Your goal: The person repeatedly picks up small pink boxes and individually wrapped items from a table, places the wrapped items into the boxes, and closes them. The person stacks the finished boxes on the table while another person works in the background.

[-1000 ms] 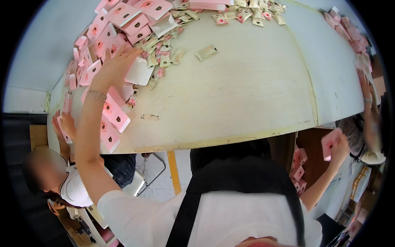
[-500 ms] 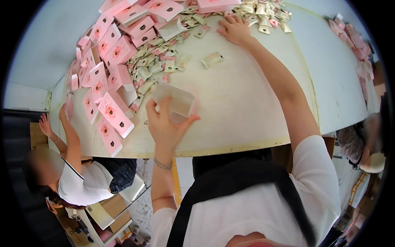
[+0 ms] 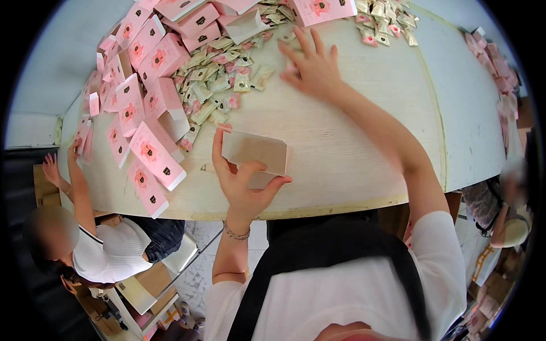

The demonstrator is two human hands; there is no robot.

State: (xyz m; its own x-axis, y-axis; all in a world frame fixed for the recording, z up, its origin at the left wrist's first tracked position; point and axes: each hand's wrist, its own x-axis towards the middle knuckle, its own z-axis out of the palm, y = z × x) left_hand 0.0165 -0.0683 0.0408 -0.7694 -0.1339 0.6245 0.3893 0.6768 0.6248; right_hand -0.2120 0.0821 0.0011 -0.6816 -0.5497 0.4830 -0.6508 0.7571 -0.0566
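My left hand (image 3: pixel 244 187) grips an open, empty-looking carton (image 3: pixel 256 149) with a pale inside, resting near the front of the table (image 3: pixel 364 176). My right hand (image 3: pixel 313 67) is farther back, fingers spread over the table beside a heap of small cream and pink sachets (image 3: pixel 207 85); what lies under its fingertips is blurred. A second cluster of sachets (image 3: pixel 387 25) lies beyond it at the back right. Pink printed cartons (image 3: pixel 151 153) are piled to the left of the sachets.
A pink box (image 3: pixel 321 8) stands at the back edge. At the left, a co-worker (image 3: pixel 108 250) in a white top has hands at the table. Another person (image 3: pixel 506 221) is at the far right, beside more pink cartons (image 3: pixel 495 68).
My left hand has come from the carton pile toward the front, now holding the open carton. My right hand, earlier holding a pink carton beside the table, is now spread over the tabletop.
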